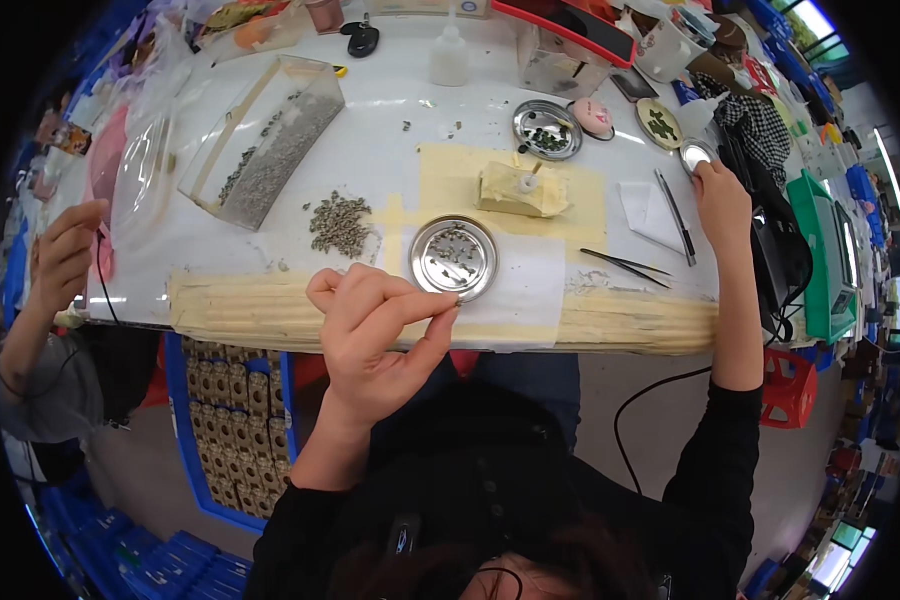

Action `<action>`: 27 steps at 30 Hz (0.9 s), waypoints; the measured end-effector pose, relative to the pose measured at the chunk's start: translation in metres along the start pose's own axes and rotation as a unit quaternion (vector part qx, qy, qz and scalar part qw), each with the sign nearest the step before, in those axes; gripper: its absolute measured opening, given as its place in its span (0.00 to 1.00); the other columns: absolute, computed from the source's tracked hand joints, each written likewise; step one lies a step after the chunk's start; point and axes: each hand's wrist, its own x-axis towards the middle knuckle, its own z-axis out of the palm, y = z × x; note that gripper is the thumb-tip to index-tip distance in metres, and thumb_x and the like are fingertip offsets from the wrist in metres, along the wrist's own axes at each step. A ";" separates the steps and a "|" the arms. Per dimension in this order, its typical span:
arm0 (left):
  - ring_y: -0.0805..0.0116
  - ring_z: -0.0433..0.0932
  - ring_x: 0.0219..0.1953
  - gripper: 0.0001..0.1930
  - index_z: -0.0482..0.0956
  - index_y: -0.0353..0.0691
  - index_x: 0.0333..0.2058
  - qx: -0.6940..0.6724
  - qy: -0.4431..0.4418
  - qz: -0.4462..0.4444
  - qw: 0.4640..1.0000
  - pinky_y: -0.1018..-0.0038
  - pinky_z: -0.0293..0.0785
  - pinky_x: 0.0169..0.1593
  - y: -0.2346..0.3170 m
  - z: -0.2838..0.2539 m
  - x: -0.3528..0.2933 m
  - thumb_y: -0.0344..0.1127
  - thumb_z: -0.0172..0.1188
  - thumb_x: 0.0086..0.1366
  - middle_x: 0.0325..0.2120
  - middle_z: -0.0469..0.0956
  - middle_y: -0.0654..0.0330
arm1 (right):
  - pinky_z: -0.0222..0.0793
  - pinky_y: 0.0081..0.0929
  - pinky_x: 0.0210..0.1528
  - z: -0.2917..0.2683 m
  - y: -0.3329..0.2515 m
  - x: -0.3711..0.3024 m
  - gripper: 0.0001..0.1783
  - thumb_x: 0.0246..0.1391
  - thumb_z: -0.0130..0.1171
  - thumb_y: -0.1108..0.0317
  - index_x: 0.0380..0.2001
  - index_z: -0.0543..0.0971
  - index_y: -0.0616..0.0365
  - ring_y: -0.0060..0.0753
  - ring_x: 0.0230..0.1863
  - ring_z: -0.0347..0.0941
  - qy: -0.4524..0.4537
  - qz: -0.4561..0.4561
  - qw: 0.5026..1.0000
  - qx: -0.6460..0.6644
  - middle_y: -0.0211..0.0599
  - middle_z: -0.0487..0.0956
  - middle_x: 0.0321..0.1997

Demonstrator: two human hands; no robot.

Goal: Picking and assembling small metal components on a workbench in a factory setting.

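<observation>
My left hand (375,345) pinches thumb and forefinger together at the near rim of a round metal dish (417,262). Something tiny sits between the fingertips, too small to name. Small grey-green pieces lie scattered inside that dish. Far to the right, my right hand (722,195) reaches out, its fingers closed on the near edge of a small round silver tin (697,153). Left of the dish is a heap of small grey-green pieces (339,223). Behind it, a block wrapped in yellow tape (523,190) has a short peg on top. Black tweezers (625,267) lie right of the dish.
A clear box (300,130) of grey grains stands back left. Further right are a metal dish with dark green pieces (547,130), a round lid (659,123), a pen (675,217) and a green tray (820,255). Another person's hand (65,255) is at the left.
</observation>
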 end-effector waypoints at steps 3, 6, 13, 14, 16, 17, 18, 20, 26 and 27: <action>0.73 0.69 0.28 0.11 0.85 0.48 0.30 0.009 0.008 -0.001 1.000 0.70 0.50 0.41 -0.003 -0.006 -0.003 0.27 0.72 0.46 0.25 0.76 0.72 | 0.73 0.42 0.38 -0.019 -0.007 0.001 0.05 0.59 0.56 0.68 0.34 0.76 0.58 0.49 0.37 0.77 0.018 0.016 0.999 0.044 0.39 0.77 0.35; 0.74 0.69 0.28 0.11 0.84 0.48 0.30 0.020 0.015 -0.009 1.000 0.70 0.49 0.41 -0.008 -0.013 -0.005 0.28 0.72 0.46 0.24 0.75 0.72 | 0.71 0.42 0.36 -0.069 -0.040 -0.003 0.06 0.61 0.55 0.68 0.36 0.77 0.59 0.52 0.35 0.76 0.061 0.024 0.988 0.137 0.42 0.77 0.35; 0.74 0.69 0.28 0.10 0.84 0.49 0.29 0.014 0.031 -0.021 0.999 0.69 0.50 0.41 -0.014 -0.017 -0.014 0.28 0.71 0.47 0.24 0.74 0.72 | 0.69 0.28 0.31 -0.150 -0.115 0.016 0.03 0.58 0.59 0.74 0.34 0.76 0.62 0.38 0.27 0.74 0.099 -0.118 0.941 0.300 0.39 0.76 0.31; 0.74 0.69 0.28 0.10 0.84 0.49 0.29 0.012 0.033 -0.020 0.999 0.69 0.50 0.41 -0.015 -0.017 -0.016 0.28 0.71 0.47 0.24 0.74 0.72 | 0.69 0.29 0.31 -0.158 -0.125 0.020 0.03 0.58 0.59 0.74 0.34 0.77 0.61 0.39 0.27 0.74 0.103 -0.147 0.937 0.301 0.39 0.77 0.31; 0.73 0.69 0.28 0.10 0.83 0.49 0.29 0.011 0.034 -0.021 0.999 0.70 0.50 0.41 -0.016 -0.019 -0.018 0.28 0.71 0.47 0.24 0.74 0.72 | 0.70 0.29 0.31 -0.174 -0.148 0.026 0.03 0.56 0.60 0.74 0.34 0.77 0.61 0.40 0.28 0.75 0.114 -0.204 0.924 0.303 0.38 0.77 0.31; 0.73 0.69 0.28 0.10 0.83 0.48 0.29 0.013 0.034 -0.023 0.999 0.70 0.50 0.41 -0.017 -0.021 -0.019 0.28 0.71 0.47 0.24 0.74 0.72 | 0.70 0.31 0.32 -0.179 -0.163 0.029 0.03 0.55 0.61 0.74 0.33 0.77 0.60 0.41 0.29 0.76 0.121 -0.241 0.910 0.315 0.38 0.77 0.31; 0.73 0.69 0.28 0.10 0.83 0.48 0.29 0.009 0.033 -0.025 0.999 0.70 0.51 0.41 -0.017 -0.022 -0.020 0.28 0.71 0.47 0.24 0.74 0.71 | 0.70 0.33 0.32 -0.184 -0.177 0.032 0.04 0.54 0.62 0.73 0.33 0.77 0.59 0.43 0.30 0.76 0.127 -0.274 0.897 0.323 0.38 0.77 0.31; 0.73 0.69 0.28 0.09 0.83 0.48 0.29 0.010 0.036 -0.030 0.999 0.70 0.51 0.41 -0.015 -0.023 -0.021 0.27 0.71 0.47 0.24 0.74 0.71 | 0.71 0.29 0.31 -0.192 -0.208 0.042 0.05 0.53 0.62 0.76 0.33 0.77 0.63 0.40 0.29 0.77 0.133 -0.354 0.855 0.353 0.38 0.77 0.31; 0.73 0.69 0.27 0.10 0.84 0.45 0.28 0.013 0.044 -0.035 0.998 0.72 0.52 0.41 -0.014 -0.034 -0.027 0.25 0.70 0.45 0.22 0.75 0.69 | 0.78 0.36 0.36 -0.190 -0.333 0.072 0.05 0.45 0.61 0.75 0.29 0.82 0.60 0.46 0.35 0.82 0.164 -0.449 0.789 0.385 0.42 0.81 0.30; 0.73 0.69 0.27 0.10 0.84 0.45 0.28 0.011 0.044 -0.035 0.998 0.72 0.52 0.41 -0.015 -0.034 -0.028 0.25 0.70 0.45 0.22 0.75 0.69 | 0.78 0.36 0.36 -0.188 -0.349 0.076 0.06 0.46 0.60 0.75 0.29 0.83 0.59 0.47 0.35 0.82 0.158 -0.442 0.785 0.405 0.42 0.82 0.31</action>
